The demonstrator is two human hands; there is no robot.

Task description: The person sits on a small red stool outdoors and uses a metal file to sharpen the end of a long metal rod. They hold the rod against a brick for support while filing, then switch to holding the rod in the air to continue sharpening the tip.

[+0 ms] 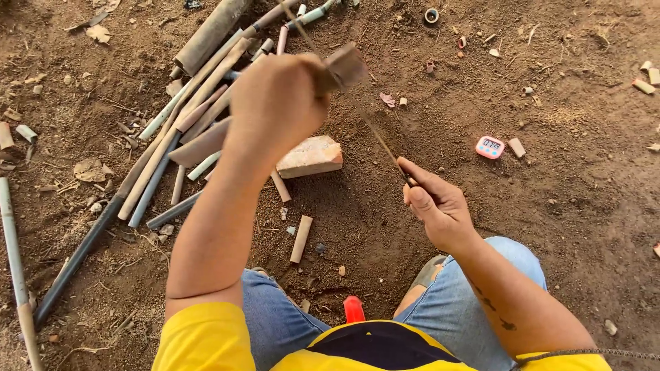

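Note:
My left hand [275, 103] is raised and closed around a short brown piece of pipe [344, 66], held above the dirt. My right hand [436, 203] grips the handle of a long thin blade [357, 103]. The blade runs up and to the left and meets the piece of pipe near my left fist. Below my left hand a pale brick [311, 155] lies on the ground. A short cut length of pipe [301, 238] rests on the dirt in front of my knees.
A heap of long dusty pipes [185, 117] lies at the upper left. A small pink digital timer [489, 147] sits on the dirt at the right. Short cut pipe bits [646, 79] are scattered at the far right. A red object [353, 308] shows between my knees.

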